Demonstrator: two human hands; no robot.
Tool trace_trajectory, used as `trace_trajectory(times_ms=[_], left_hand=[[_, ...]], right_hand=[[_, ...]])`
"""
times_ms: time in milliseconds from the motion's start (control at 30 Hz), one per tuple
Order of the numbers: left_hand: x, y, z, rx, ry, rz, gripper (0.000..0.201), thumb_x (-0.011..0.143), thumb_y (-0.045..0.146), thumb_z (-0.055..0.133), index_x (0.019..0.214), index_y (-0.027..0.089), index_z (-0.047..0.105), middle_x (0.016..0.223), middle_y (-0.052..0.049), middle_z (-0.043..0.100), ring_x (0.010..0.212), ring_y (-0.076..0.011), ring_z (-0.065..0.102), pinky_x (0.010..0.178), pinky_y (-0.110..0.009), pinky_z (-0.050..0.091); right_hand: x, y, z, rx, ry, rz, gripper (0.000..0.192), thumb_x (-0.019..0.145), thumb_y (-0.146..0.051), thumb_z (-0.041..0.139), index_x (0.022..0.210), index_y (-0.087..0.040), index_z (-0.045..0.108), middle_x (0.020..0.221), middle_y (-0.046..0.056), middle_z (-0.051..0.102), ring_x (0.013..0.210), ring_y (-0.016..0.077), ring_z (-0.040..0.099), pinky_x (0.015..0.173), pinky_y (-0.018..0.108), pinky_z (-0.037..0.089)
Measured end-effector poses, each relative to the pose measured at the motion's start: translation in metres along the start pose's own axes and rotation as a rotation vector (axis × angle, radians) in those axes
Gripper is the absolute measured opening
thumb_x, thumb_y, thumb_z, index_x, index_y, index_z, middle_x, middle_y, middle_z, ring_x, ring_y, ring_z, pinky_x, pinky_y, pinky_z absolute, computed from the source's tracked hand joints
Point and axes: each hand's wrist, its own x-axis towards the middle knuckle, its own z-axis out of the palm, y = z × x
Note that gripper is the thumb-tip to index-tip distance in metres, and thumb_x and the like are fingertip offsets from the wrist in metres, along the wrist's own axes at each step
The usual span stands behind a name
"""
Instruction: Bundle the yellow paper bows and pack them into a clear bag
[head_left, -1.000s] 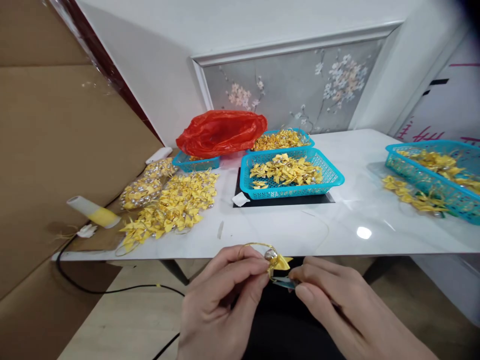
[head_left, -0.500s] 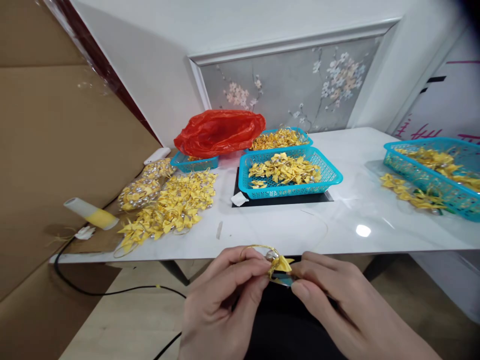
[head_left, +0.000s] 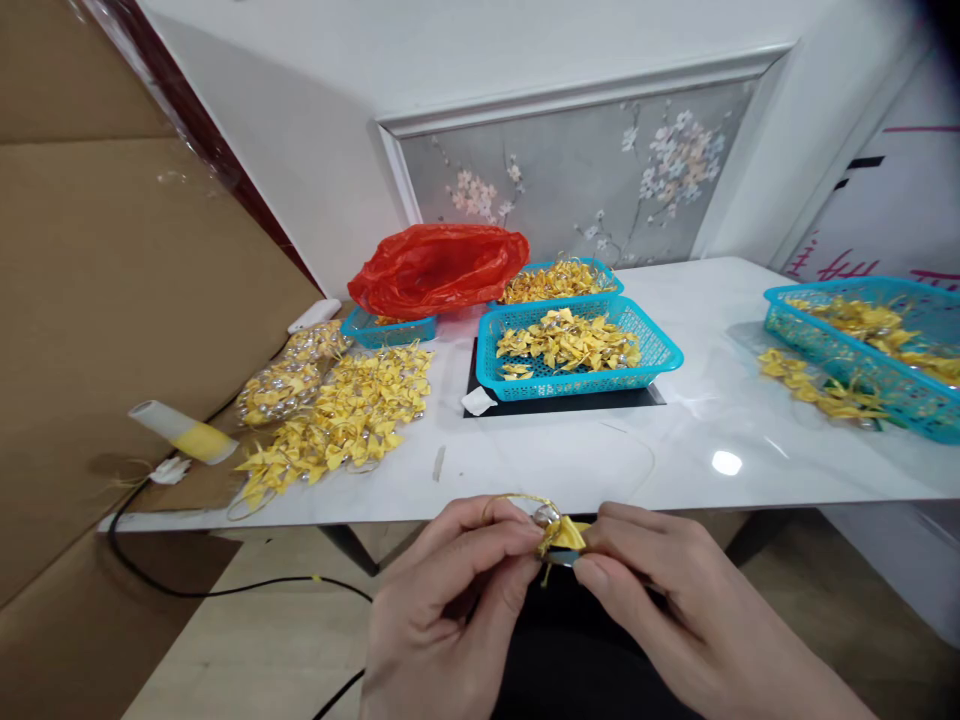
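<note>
Bow: we hold a small yellow bow [head_left: 564, 535] with a silver bell and a gold thread loop, just off the near edge of the table [head_left: 570, 460], between our two hands.
Change: over the last second the bow has sunk a little toward our lap and our right fingers have closed in over the bluish piece under it, which now barely shows; we judge the fine work on this bow is in its pinching stage.
Left hand: our left hand [head_left: 450, 600] is pinched on the bow's left side, thumb and forefinger together at the bell.
Right hand: our right hand [head_left: 675, 610] is clamped on the bow's right side, fingertips meeting the left ones.
Near basket: a blue basket [head_left: 664, 350] of bows stands on a black mat, far of our hands.
Pile: a loose pile [head_left: 345, 415] of bows lies to the left on the table.
Red bag: a red bag [head_left: 439, 265] sits at the far left over another basket.
Right basket: a right basket [head_left: 847, 360] holds more bows, well apart from us.
</note>
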Motion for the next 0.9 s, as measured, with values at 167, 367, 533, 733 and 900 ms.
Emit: trace_trajectory(times_ms=[167,367,533,733,900], left_hand=[[0.001,-0.002,0.002,-0.016,0.018,-0.025,0.029,0.079,0.005,0.064,0.088,0.030,0.073,0.092,0.004,0.067,0.085,-0.0089,0.066,0.076,-0.012,0.055],[0.007,-0.010,0.005,-0.174,0.063,-0.112,0.032,0.074,0.002,0.066,0.089,0.029,0.074,0.095,0.002,0.066,0.085,-0.0102,0.068,0.074,-0.013,0.056],[0.009,-0.014,0.006,-0.254,0.122,-0.159,0.029,0.069,0.002,0.069,0.085,0.026,0.075,0.089,0.000,0.068,0.078,-0.0112,0.069,0.068,-0.015,0.056],[0.013,-0.011,0.005,-0.313,0.103,-0.311,0.019,0.065,0.010,0.075,0.080,0.022,0.076,0.084,-0.002,0.069,0.074,-0.0129,0.064,0.065,-0.017,0.052],[0.011,-0.006,0.002,-0.543,0.047,-0.664,0.018,0.069,0.027,0.079,0.085,0.020,0.075,0.072,0.000,0.069,0.068,-0.0101,0.057,0.065,-0.016,0.047]], right_hand=[[-0.006,-0.001,-0.003,-0.028,0.024,-0.019,0.027,0.097,-0.026,0.041,0.076,-0.021,0.058,0.071,-0.001,0.061,0.065,0.0122,0.059,0.058,0.023,0.044],[-0.003,0.054,-0.028,-0.330,0.402,0.120,0.028,0.097,-0.036,0.040,0.112,-0.022,0.059,0.096,0.004,0.069,0.083,0.0190,0.066,0.067,0.027,0.050],[0.006,0.134,-0.050,-0.969,0.467,0.408,0.033,0.096,-0.035,0.039,0.110,-0.016,0.063,0.101,0.014,0.066,0.073,0.0279,0.063,0.055,0.036,0.045],[0.013,0.134,-0.042,-0.955,0.525,0.277,0.027,0.092,-0.029,0.046,0.107,-0.018,0.066,0.117,0.016,0.061,0.111,0.0367,0.052,0.084,0.054,0.043],[0.017,0.048,-0.020,-0.157,0.224,-0.096,0.038,0.089,-0.026,0.056,0.126,-0.036,0.051,0.132,0.001,0.049,0.113,0.0187,0.053,0.093,0.032,0.046]])
